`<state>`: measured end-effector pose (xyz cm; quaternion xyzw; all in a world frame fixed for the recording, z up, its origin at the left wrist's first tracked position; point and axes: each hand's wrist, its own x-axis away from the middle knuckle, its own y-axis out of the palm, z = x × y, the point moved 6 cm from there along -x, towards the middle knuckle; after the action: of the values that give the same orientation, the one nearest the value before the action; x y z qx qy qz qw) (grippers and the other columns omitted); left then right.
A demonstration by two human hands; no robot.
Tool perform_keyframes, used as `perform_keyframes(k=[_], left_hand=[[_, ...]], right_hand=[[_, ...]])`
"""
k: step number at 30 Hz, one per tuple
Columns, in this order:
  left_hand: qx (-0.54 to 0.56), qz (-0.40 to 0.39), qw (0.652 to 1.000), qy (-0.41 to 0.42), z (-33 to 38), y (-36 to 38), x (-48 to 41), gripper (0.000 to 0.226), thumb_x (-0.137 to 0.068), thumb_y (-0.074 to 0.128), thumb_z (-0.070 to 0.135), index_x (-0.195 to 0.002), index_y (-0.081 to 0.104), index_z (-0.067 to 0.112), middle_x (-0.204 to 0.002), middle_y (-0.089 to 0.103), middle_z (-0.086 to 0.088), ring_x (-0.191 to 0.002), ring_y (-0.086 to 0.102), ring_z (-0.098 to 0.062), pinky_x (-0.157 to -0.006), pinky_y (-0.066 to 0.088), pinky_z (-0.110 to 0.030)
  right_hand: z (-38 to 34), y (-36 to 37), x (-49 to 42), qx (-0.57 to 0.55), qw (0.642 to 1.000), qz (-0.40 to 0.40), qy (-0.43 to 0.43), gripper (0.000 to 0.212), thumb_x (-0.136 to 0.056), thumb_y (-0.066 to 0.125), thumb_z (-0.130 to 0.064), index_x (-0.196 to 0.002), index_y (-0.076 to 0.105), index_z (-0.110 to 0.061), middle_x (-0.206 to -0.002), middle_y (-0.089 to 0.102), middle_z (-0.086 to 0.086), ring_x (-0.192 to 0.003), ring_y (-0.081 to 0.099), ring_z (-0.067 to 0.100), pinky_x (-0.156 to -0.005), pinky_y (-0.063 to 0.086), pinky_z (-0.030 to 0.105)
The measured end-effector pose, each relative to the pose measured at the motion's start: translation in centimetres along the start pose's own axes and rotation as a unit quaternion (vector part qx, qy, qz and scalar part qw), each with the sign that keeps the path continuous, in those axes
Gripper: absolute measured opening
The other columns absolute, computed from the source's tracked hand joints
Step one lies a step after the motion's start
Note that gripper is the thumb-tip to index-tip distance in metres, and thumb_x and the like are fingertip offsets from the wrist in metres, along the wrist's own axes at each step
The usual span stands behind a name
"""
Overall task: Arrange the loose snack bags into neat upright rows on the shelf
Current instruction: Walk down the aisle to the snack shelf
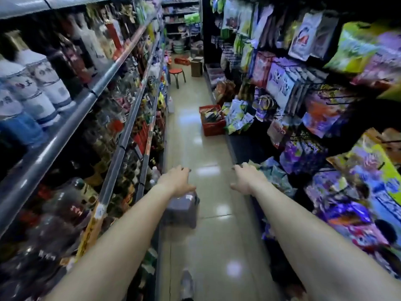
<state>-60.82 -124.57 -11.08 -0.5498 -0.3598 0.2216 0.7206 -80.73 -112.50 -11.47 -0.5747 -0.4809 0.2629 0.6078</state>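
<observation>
I look down a narrow shop aisle, and the picture is blurred. Snack bags [288, 83] hang and stand in rows on the dark shelving along the right. More loose bags [237, 118] are heaped low down beside a red basket [213, 127] on the floor. My left hand [176, 181] and my right hand [246, 179] are stretched forward over the floor, palms down, fingers spread, holding nothing. Neither touches a bag.
Shelves of bottles [43, 88] line the left side. A grey plastic stool [182, 208] stands on the floor just under my left hand. Further down are a red-topped stool [176, 74], a brown box [196, 67] and a clear bottle [171, 105]. A shoe [187, 285] shows at the bottom.
</observation>
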Motion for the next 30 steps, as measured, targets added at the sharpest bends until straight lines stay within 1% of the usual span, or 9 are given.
perform_keyframes(k=[3, 7, 10, 13, 16, 21, 24, 27, 30], left_hand=[[-0.014, -0.005, 1.0, 0.027, -1.0, -1.4, -7.7, 0.074, -0.081, 0.058, 0.059, -0.142, 0.039, 0.021, -0.137, 0.047, -0.009, -0.122, 0.049, -0.032, -0.092, 0.043, -0.044], [-0.022, -0.027, 0.997, 0.075, -1.4, -4.2, -17.5, 0.074, -0.085, 0.058, 0.057, -0.145, 0.036, 0.019, -0.141, 0.045, -0.01, -0.123, 0.049, -0.031, -0.095, 0.044, -0.041], [-0.039, -0.029, 0.992, 0.115, -0.3, -6.6, -24.5, 0.072, -0.087, 0.057, 0.055, -0.145, 0.037, 0.018, -0.144, 0.043, -0.01, -0.125, 0.048, -0.03, -0.094, 0.042, -0.038], [-0.049, -0.033, 0.986, 0.153, 2.1, -8.0, -30.8, 0.067, -0.087, 0.056, 0.052, -0.142, 0.041, 0.015, -0.141, 0.045, -0.012, -0.124, 0.049, -0.032, -0.094, 0.042, -0.037], [-0.079, -0.058, 0.976, 0.196, 6.0, -7.8, -36.5, 0.066, -0.085, 0.056, 0.052, -0.138, 0.043, 0.016, -0.138, 0.046, -0.011, -0.121, 0.051, -0.032, -0.095, 0.045, -0.04], [-0.099, -0.085, 0.956, 0.263, 14.6, -7.0, -45.0, 0.07, -0.082, 0.057, 0.056, -0.139, 0.04, 0.02, -0.136, 0.045, -0.008, -0.122, 0.048, -0.033, -0.094, 0.046, -0.047], [-0.116, -0.104, 0.945, 0.288, 19.8, -7.1, -49.2, 0.072, -0.083, 0.058, 0.057, -0.141, 0.038, 0.02, -0.137, 0.042, -0.009, -0.124, 0.045, -0.034, -0.096, 0.045, -0.05], [-0.126, -0.094, 0.926, 0.344, 25.2, -7.8, -52.5, 0.069, -0.085, 0.056, 0.057, -0.14, 0.038, 0.019, -0.136, 0.042, -0.009, -0.121, 0.046, -0.034, -0.09, 0.047, -0.05], [-0.117, -0.102, 0.909, 0.388, 29.6, -7.9, -54.9, 0.065, -0.088, 0.056, 0.053, -0.141, 0.037, 0.021, -0.141, 0.039, -0.009, -0.123, 0.045, -0.034, -0.089, 0.048, -0.047]], right_hand=[[1.5, -1.3, -6.3, 0.004, 0.999, -0.001, 0.036, 0.071, -0.084, 0.06, -0.052, -0.142, 0.039, -0.018, -0.14, 0.041, 0.012, -0.127, 0.042, 0.035, -0.094, 0.044, 0.046], [3.4, -3.7, -13.3, -0.017, 0.997, -0.001, 0.079, 0.07, -0.083, 0.061, -0.053, -0.141, 0.04, -0.02, -0.138, 0.042, 0.011, -0.125, 0.045, 0.035, -0.093, 0.044, 0.046], [5.1, -5.6, -17.5, -0.04, 0.992, 0.015, 0.12, 0.067, -0.083, 0.06, -0.05, -0.141, 0.04, -0.022, -0.137, 0.043, 0.01, -0.125, 0.044, 0.034, -0.093, 0.044, 0.047], [7.6, -6.5, -20.8, -0.065, 0.986, 0.017, 0.152, 0.064, -0.084, 0.057, -0.046, -0.142, 0.04, -0.023, -0.138, 0.043, 0.009, -0.126, 0.043, 0.033, -0.094, 0.044, 0.046], [11.4, -6.3, -23.4, -0.069, 0.979, -0.001, 0.193, 0.061, -0.084, 0.058, -0.047, -0.138, 0.042, -0.023, -0.136, 0.044, 0.009, -0.125, 0.044, 0.033, -0.092, 0.043, 0.047], [20.5, -6.4, -26.6, -0.102, 0.958, 0.0, 0.269, 0.066, -0.087, 0.057, -0.049, -0.143, 0.039, -0.019, -0.141, 0.04, 0.012, -0.127, 0.042, 0.035, -0.093, 0.045, 0.046], [25.7, -7.3, -27.5, -0.111, 0.945, -0.005, 0.307, 0.068, -0.087, 0.058, -0.051, -0.145, 0.036, -0.022, -0.143, 0.039, 0.011, -0.127, 0.043, 0.036, -0.094, 0.046, 0.046], [30.2, -8.3, -27.4, -0.12, 0.926, 0.005, 0.357, 0.07, -0.085, 0.059, -0.052, -0.145, 0.037, -0.022, -0.147, 0.037, 0.01, -0.131, 0.041, 0.035, -0.097, 0.043, 0.045], [33.4, -8.8, -27.0, -0.149, 0.901, 0.012, 0.407, 0.075, -0.087, 0.058, -0.054, -0.149, 0.031, -0.023, -0.154, 0.028, 0.01, -0.136, 0.036, 0.034, -0.102, 0.039, 0.049]])
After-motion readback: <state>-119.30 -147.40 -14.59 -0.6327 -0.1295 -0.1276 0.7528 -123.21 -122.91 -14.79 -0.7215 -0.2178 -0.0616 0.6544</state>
